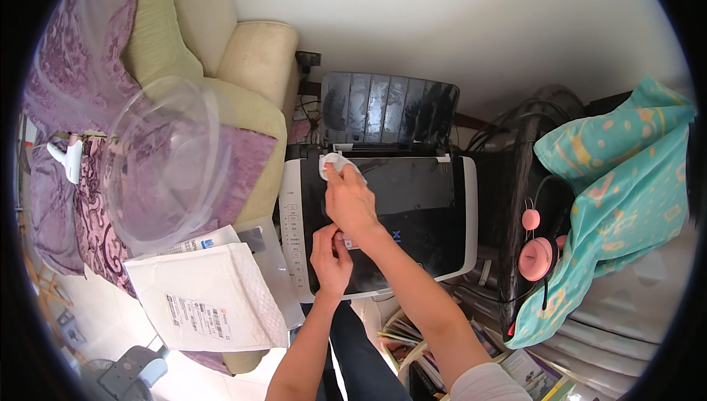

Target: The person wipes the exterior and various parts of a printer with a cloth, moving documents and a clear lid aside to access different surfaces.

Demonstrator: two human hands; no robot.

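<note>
A printer [381, 180] with a black lid and pale side panels stands before me, with a column of buttons on its left panel. My right hand [352, 196] presses a crumpled white wipe [342, 162] on the lid's upper left corner, by the hinge. Behind it, the black paper support [386, 108] stands raised, with pale smears across its face. Lower down, my left hand [331, 260] rests over the lid with bent fingers, just below my right wrist. Its fingertips are at a small label [349, 242] bearing print; whether they grip anything is hidden.
Left are a sofa [259, 53], a clear plastic basin [165, 163], a white padded mailer [204, 296] and a hair dryer [69, 158]. On the right, pink headphones [536, 259] hang by a teal patterned cloth [624, 207]. Books [425, 368] stand below; a fan [121, 373] is lower left.
</note>
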